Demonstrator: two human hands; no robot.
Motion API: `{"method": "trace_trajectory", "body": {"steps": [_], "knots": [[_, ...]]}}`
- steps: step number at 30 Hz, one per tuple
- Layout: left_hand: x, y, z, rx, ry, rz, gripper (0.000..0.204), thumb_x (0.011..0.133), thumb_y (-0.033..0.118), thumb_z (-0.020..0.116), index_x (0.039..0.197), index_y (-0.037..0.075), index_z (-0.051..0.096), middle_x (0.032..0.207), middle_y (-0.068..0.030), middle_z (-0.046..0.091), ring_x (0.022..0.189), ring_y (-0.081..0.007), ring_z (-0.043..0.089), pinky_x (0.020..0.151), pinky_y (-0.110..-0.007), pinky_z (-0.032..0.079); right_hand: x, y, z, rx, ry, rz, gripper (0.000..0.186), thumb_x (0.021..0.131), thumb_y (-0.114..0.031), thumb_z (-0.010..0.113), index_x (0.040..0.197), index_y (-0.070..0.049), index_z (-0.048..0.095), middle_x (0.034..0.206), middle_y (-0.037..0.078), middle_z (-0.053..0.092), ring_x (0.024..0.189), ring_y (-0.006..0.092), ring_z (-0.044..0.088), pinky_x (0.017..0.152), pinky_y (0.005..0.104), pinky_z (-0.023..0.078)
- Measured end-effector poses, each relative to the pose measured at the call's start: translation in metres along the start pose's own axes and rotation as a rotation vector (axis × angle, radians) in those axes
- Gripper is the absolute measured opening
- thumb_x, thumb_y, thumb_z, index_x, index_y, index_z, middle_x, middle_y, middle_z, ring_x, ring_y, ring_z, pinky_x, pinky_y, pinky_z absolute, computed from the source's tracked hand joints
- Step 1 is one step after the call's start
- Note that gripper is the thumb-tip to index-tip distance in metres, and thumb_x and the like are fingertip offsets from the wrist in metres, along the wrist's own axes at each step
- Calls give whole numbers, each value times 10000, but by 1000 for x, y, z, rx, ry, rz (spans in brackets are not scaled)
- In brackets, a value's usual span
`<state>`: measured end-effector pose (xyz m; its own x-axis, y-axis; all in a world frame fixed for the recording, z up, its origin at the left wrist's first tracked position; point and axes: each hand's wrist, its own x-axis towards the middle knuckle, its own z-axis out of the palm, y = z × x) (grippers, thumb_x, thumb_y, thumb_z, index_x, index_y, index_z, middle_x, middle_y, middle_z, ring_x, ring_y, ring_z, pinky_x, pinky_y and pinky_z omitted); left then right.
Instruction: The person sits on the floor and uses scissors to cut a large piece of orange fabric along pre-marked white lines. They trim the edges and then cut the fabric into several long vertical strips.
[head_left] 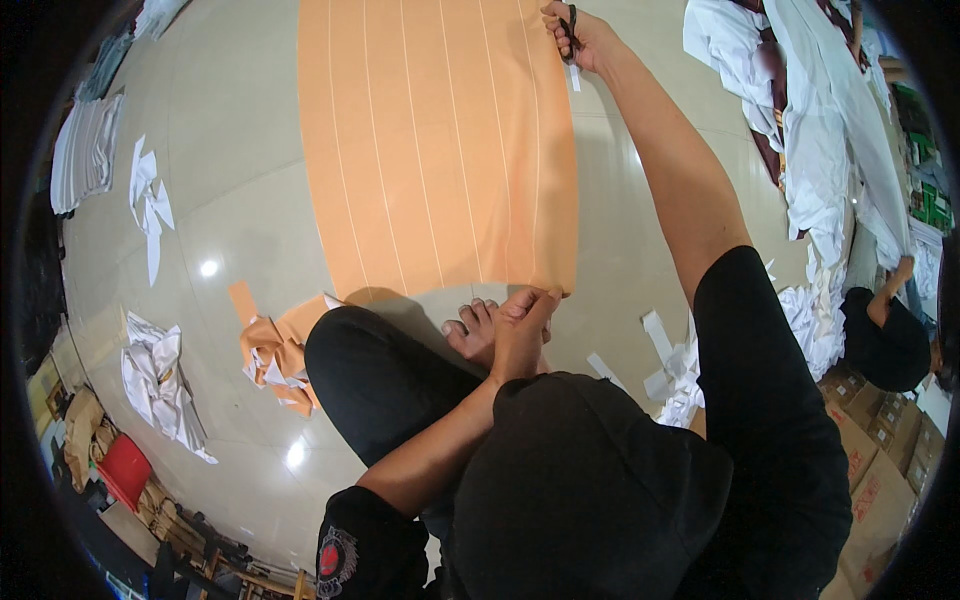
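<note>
Pinched between thumb and fingers of the left hand (pixel 522 318) was the 5 o'clock corner of the striped orange fabric panel (pixel 420 130), spread at 12 o'clock; at 1 o'clock, black-handled scissors (pixel 571 35) were clasped in the right hand (pixel 592 42), fingertips by the panel's edge. Even tension along that edge was judged best, blades to be held clear of the cloth. Panel's far end was cut off at 12 o'clock; whether cloth was also gripped by the right hand couldn't be told.
</note>
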<state>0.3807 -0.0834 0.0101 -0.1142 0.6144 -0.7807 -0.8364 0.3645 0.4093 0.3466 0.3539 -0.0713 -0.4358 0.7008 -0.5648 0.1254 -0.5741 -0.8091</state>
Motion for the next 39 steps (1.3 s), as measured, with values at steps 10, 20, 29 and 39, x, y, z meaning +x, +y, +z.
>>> {"method": "trace_trajectory", "body": {"steps": [10, 20, 29, 39], "knots": [[3, 2, -2, 42, -21, 42, 156, 968, 179, 633, 920, 37, 675, 588, 75, 427, 474, -25, 333, 451, -207, 256, 17, -1, 1, -18, 36, 44, 257, 822, -253, 758, 730, -144, 543, 646, -53, 522, 488, 19, 411, 423, 172, 343], [1, 6, -1, 27, -18, 15, 148, 958, 181, 652, 924, 41, 685, 601, 86, 417, 496, -14, 322, 460, -197, 241, 20, -9, 5, -1, -8, 30, 231, 869, -242, 679, 698, -141, 561, 576, -43, 507, 418, 65, 407, 378, 224, 337], [2, 3, -2, -6, -20, 15, 134, 949, 168, 669, 885, 53, 695, 623, 109, 422, 520, 11, 319, 458, -190, 210, 21, -11, 12, -26, 30, -8, 226, 889, -259, 662, 706, -165, 568, 556, -49, 487, 407, 78, 388, 368, 237, 323], [4, 2, -4, -8, -23, 11, 129, 949, 170, 668, 894, 56, 695, 640, 110, 442, 524, 11, 327, 463, -186, 225, 28, -10, 10, -36, 33, 45, 251, 875, -236, 664, 660, -164, 557, 543, -48, 481, 408, 76, 391, 372, 237, 323]]}}
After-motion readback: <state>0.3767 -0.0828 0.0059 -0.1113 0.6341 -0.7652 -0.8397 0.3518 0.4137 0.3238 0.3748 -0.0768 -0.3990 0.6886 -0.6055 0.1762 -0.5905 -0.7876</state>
